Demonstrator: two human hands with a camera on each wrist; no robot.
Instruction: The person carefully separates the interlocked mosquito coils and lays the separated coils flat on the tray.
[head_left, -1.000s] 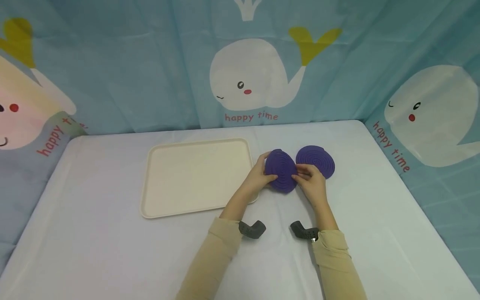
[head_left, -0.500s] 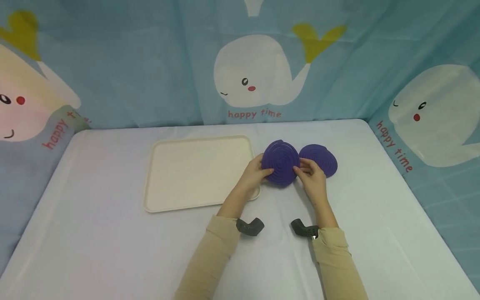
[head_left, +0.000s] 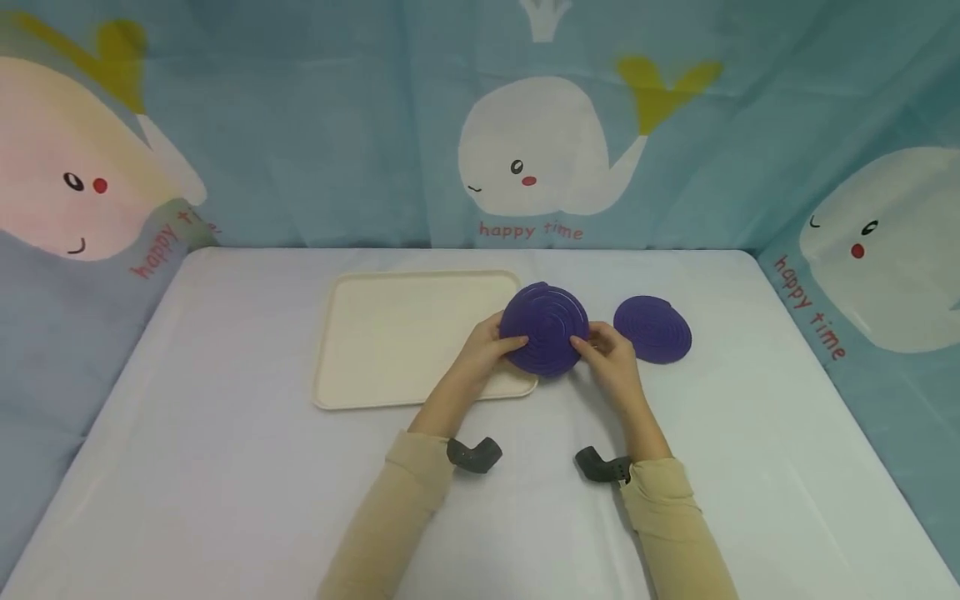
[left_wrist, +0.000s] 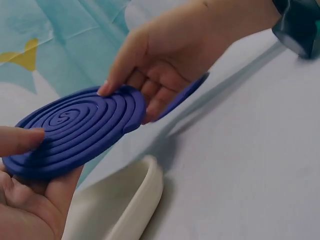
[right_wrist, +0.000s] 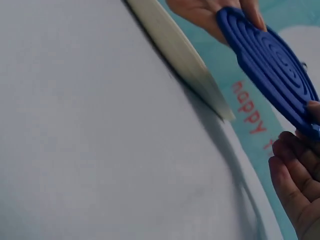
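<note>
A round purple mat point(head_left: 545, 328) with spiral ridges is held up above the table by both hands. My left hand point(head_left: 489, 340) pinches its left edge, thumb on top point(left_wrist: 20, 140). My right hand point(head_left: 606, 354) pinches its right edge point(left_wrist: 150, 75). The mat hovers over the right rim of a cream tray point(head_left: 397, 333). The same mat point(right_wrist: 270, 60) shows tilted in the right wrist view, above the tray's edge point(right_wrist: 175, 45). A second purple spiral mat point(head_left: 652, 328) lies flat on the table to the right.
A white cloth covers the table point(head_left: 225, 500). Blue whale-print curtains point(head_left: 300, 125) close in the back and both sides. The tray point(left_wrist: 135, 205) lies just below the held mat.
Both hands have carried the mat leftward, away from the second mat, and levelled it over the tray's right rim. The head view shifted a little.
</note>
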